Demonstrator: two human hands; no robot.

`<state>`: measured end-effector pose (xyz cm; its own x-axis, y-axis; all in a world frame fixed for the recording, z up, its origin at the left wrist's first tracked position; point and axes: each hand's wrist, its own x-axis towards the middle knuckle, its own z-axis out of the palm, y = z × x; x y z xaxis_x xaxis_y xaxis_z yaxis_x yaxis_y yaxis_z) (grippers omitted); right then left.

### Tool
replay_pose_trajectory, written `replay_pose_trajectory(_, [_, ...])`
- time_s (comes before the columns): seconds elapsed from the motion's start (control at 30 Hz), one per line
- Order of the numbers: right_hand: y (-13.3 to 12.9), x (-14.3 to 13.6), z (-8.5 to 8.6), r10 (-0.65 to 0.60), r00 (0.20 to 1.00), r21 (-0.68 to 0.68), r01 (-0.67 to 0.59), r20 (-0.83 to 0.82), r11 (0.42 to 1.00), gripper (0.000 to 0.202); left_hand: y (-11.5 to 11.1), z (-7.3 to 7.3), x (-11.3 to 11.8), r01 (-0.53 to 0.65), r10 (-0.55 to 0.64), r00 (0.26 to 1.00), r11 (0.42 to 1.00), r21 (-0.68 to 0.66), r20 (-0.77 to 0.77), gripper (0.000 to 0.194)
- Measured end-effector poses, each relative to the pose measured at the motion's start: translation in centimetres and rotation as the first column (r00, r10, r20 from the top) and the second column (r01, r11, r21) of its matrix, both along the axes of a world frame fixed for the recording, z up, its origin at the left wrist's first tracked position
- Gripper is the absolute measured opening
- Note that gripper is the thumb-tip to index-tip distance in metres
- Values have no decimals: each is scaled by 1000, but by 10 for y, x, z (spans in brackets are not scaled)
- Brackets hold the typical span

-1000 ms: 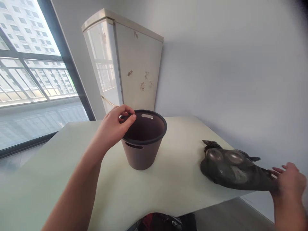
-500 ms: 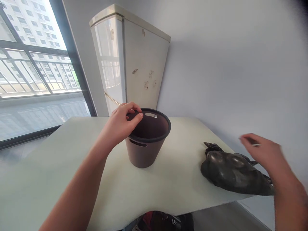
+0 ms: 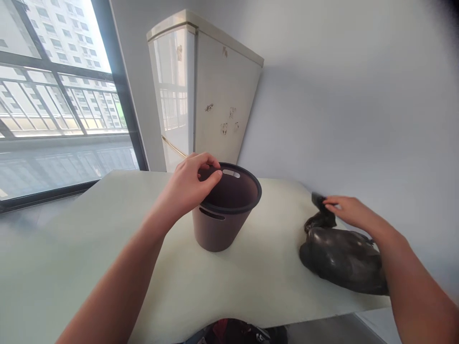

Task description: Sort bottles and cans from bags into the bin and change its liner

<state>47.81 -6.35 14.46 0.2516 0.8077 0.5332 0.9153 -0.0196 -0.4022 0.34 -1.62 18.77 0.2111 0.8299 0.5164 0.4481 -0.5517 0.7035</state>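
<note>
A brown bin [image 3: 222, 227] with a black rim and slotted handles stands upright on the pale table [image 3: 272, 286]. My left hand [image 3: 195, 184] is at the bin's left rim, fingers curled with a gap between thumb and fingers; nothing shows in it. On the right lies a full, knotted black plastic bag [image 3: 344, 260]. My right hand [image 3: 346, 209] pinches the bag's loose top end and holds it raised above the knot. My right forearm hides the bag's right end.
Behind the table stands a white refrigerator [image 3: 222, 91] against the grey wall [image 3: 340, 95]. A dark-framed window [image 3: 64, 105] is at the left. Dark clothing [image 3: 236, 333] shows below the table's front edge.
My right hand has moved left from above the bag's right side and taken hold of its top end, which is now lifted. My left hand stays at the bin rim. The view has shifted slightly.
</note>
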Motion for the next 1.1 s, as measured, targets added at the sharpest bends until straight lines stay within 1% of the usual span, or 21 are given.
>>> replay_pose_trajectory(0.03, [-3,-5,10,-23,1000,7,23,14,1000,7,0,0,0,-1,1,1000,1000,10,14,14])
replay_pose_trajectory(0.1, [-13,-26,33,-79,997,99,79,-2,992,16,-2,3,2,-4,1,998,999,46,58,13])
replay_pose_trajectory(0.13, [-19,-42,43,-77,995,171,85,-56,982,20,-4,4,3,-5,-1,996,998,67,84,14])
replay_pose_trajectory(0.17, [-26,-63,53,-25,988,230,60,-151,971,24,-7,6,4,-4,-6,994,996,87,110,15])
replay_pose_trajectory(0.2, [-32,-85,62,73,967,248,-11,-243,969,29,-10,8,6,1,-15,991,995,103,135,16])
replay_pose_trajectory(0.23, [-38,-108,69,176,940,255,-100,-294,962,32,-14,10,7,10,-28,987,994,113,158,16])
replay_pose_trajectory(0.27, [-44,-131,76,252,918,299,-159,-305,941,31,-17,12,8,22,-43,983,993,114,177,17])
replay_pose_trajectory(0.3, [-48,-153,81,297,905,344,-187,-305,920,28,-20,13,9,40,-60,980,994,106,191,19])
replay_pose_trajectory(0.37, [-53,-189,90,372,879,436,-221,-299,872,25,-25,14,10,90,-103,974,993,75,201,28])
replay_pose_trajectory(0.47, [-51,-223,102,507,799,568,-265,-322,779,25,-28,13,10,208,-210,959,978,26,193,47])
replay_pose_trajectory(0.57, [-38,-240,109,610,719,649,-295,-332,701,26,-28,13,10,374,-362,906,927,-16,218,51])
replay_pose_trajectory(0.63, [-27,-247,108,662,669,659,-335,-338,674,31,-28,14,9,466,-445,864,884,-42,236,48])
replay_pose_trajectory(0.67, [-21,-250,106,684,644,648,-365,-343,668,35,-28,15,9,484,-460,853,874,-43,249,46])
replay_pose_trajectory(0.73, [-9,-255,98,714,615,615,-432,-334,660,47,-29,15,8,449,-427,857,893,-13,287,40])
replay_pose_trajectory(0.8, [0,-255,89,724,628,598,-474,-285,646,61,-29,15,7,365,-351,872,931,24,341,33])
replay_pose_trajectory(0.87, [4,-252,82,728,649,594,-502,-223,629,70,-27,15,5,307,-295,874,951,32,385,30])
replay_pose_trajectory(0.93, [2,-246,80,698,698,564,-516,-158,644,66,-24,14,4,286,-268,864,958,22,426,30])
replay_pose_trajectory(1.03, [-11,-236,84,602,798,493,-525,4,693,51,-21,14,5,293,-257,835,956,3,487,31])
replay_pose_trajectory(1.07, [-15,-233,86,586,807,465,-547,71,696,50,-22,14,6,307,-262,821,952,-4,507,32])
replay_pose_trajectory(1.1, [-19,-231,86,587,797,434,-583,142,687,49,-22,15,6,321,-267,807,947,-12,527,32])
